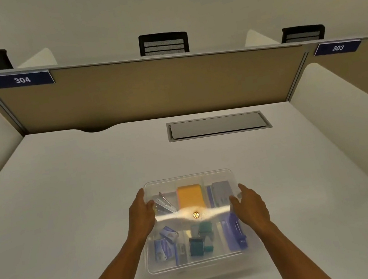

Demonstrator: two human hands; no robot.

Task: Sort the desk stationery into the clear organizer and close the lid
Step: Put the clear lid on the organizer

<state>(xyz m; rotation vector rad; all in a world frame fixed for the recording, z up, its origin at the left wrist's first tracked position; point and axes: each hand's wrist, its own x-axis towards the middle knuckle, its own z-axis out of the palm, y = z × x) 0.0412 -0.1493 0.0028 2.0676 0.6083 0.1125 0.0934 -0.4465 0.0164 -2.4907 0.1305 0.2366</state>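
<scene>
The clear organizer [199, 278] sits on the white desk just in front of me, with its clear lid [187, 178] over it. Through the lid I see a yellow pad [190, 197], teal clips [201, 239], a blue stapler [236, 234], blue-white staple boxes [164, 245], a grey box [221, 193] and metal clips [164, 205]. My left hand [141, 215] holds the lid's left edge, thumb on top. My right hand [251, 203] holds the right edge the same way. A bright glare crosses the middle of the lid.
A grey cable hatch [218, 125] is set into the white desk [68, 204] beyond the box. A tan partition [151, 89] with signs 304 and 303 closes the back. White side panels flank the desk left and right. Black chair backs show behind the partition.
</scene>
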